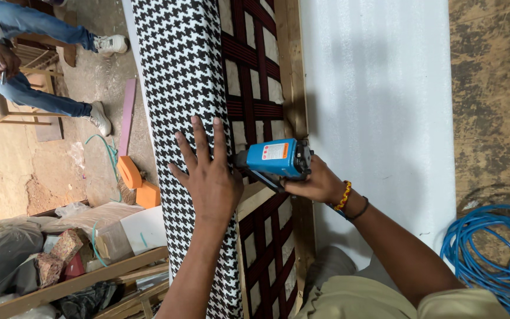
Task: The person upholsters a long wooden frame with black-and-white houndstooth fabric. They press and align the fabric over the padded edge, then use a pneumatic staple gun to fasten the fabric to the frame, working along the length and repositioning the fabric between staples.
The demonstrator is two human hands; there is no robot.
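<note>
Where fabric (181, 71) ends, stapler (275, 158) perhaps touching.

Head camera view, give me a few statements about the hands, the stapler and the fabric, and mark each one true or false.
1. The left hand lies flat on the houndstooth fabric. True.
2. The right hand holds a red hammer. False: it grips a blue staple gun.
3. The staple gun points at the edge of the fabric beside the left hand. True.
4. The right wrist is bare. False: it wears a beaded bracelet and a dark band.
5. A coiled blue hose lies on the floor at right. True.
</note>
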